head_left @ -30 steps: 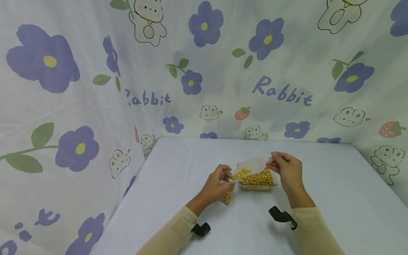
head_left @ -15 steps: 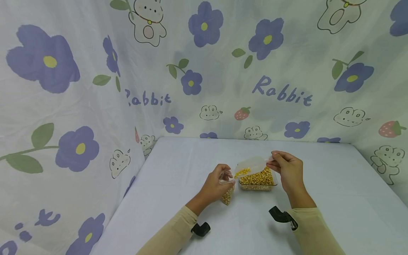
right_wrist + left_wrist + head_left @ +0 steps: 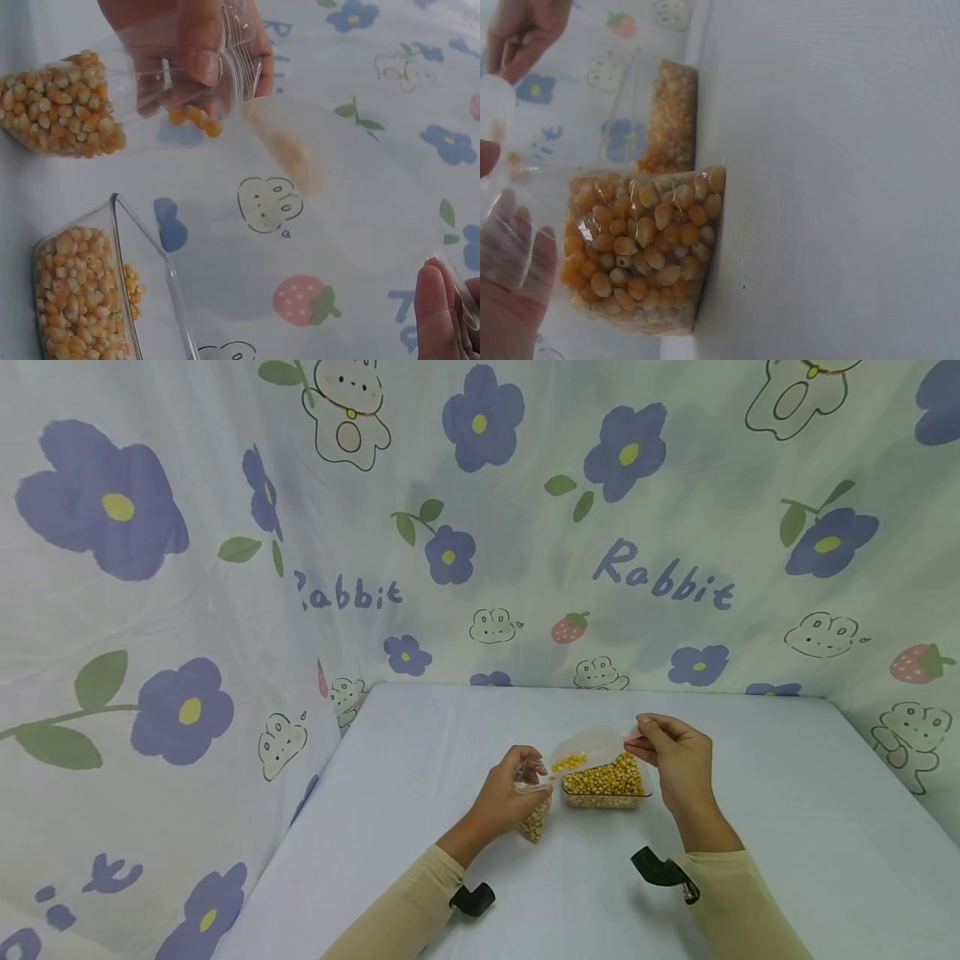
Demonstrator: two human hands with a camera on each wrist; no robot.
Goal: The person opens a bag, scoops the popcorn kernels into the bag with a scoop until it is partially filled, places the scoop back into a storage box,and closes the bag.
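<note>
My left hand [image 3: 504, 793] grips a clear zip bag [image 3: 641, 247] near its mouth, thumb on one side and fingers on the other. Corn kernels fill the bag's lower part, which stands on the table. In my right hand [image 3: 678, 768] I pinch the handle of a translucent white scoop [image 3: 592, 747], its tip at the bag's mouth. Yellow kernels [image 3: 570, 762] lie toward that tip, and a few kernels [image 3: 196, 120] show inside the bag's upper part in the right wrist view. Beneath the scoop sits a clear rectangular container [image 3: 603, 802] heaped with corn kernels.
A white cloth covers the table [image 3: 420, 743]. Behind it and to the left hangs a curtain [image 3: 517, 527] printed with flowers and rabbits. A black camera mount [image 3: 474, 900] sits by the left sleeve, and another mount [image 3: 660, 867] by the right one.
The kernels in the scoop have become fewer. My right hand has shifted up very slightly with the scoop, while my left hand and the bag stay nearly in place.
</note>
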